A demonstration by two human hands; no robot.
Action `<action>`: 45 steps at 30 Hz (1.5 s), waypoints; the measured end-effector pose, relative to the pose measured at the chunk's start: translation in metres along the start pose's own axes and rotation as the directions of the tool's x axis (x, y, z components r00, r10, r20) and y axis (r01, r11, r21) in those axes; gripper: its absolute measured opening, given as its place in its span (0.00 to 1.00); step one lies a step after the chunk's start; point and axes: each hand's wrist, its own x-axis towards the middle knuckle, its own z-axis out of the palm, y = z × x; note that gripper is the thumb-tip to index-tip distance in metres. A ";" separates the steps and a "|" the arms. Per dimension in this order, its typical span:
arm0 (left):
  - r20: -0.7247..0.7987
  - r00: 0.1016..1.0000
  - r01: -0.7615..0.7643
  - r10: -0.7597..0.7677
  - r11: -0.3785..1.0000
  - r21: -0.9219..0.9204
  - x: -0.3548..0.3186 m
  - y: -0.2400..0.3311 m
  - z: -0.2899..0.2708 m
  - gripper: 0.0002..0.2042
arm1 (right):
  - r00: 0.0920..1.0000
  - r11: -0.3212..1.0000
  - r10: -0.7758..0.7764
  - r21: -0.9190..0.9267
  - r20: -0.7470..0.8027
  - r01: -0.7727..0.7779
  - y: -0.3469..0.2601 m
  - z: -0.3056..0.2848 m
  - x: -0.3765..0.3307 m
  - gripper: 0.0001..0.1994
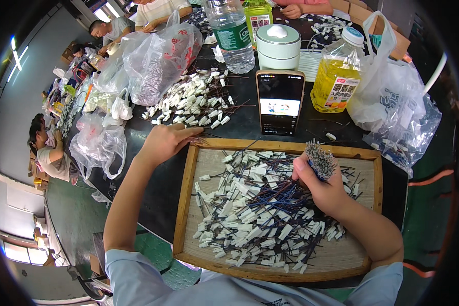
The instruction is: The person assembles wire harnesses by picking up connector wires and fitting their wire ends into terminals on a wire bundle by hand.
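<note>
My right hand (319, 186) is wrapped round an upright bundle of thin wires (321, 160), whose silvery metal ends stick out above the fist. It hovers over a wood-framed tray (182, 204) heaped with white plastic connectors (252, 191) on dark and blue wires. Beyond the tray's far left corner, my left hand (167, 143) reaches rightward over the table with its fingers together. Several brown wires (205, 139) lie right by its fingertips; whether they are pinched is hidden. A second pile of white connectors (194, 99) with brown wires spreads just past that hand.
A phone (280, 102) stands upright behind the tray, before a white lidded container (278, 48). Bottles (336, 71) and plastic bags (155, 58) crowd the far side. Another bag (387, 97) hangs at the right edge. Other people (51, 148) sit along the black table.
</note>
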 end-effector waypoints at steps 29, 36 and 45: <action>-0.045 0.995 0.098 -0.092 0.981 0.165 -0.002 -0.021 0.019 0.10 | 1.000 0.999 -0.003 -0.043 -0.017 0.002 -0.006 0.002 0.001 0.09; -0.075 0.978 0.201 -0.193 0.973 0.112 -0.022 -0.012 0.027 0.11 | 1.000 0.998 0.008 -0.056 0.011 -0.008 -0.007 0.000 0.003 0.11; -0.205 0.644 0.190 -0.737 0.413 -0.891 -0.051 -0.023 0.045 0.06 | 0.998 0.996 -0.064 -0.056 -0.005 0.064 0.001 0.002 0.003 0.10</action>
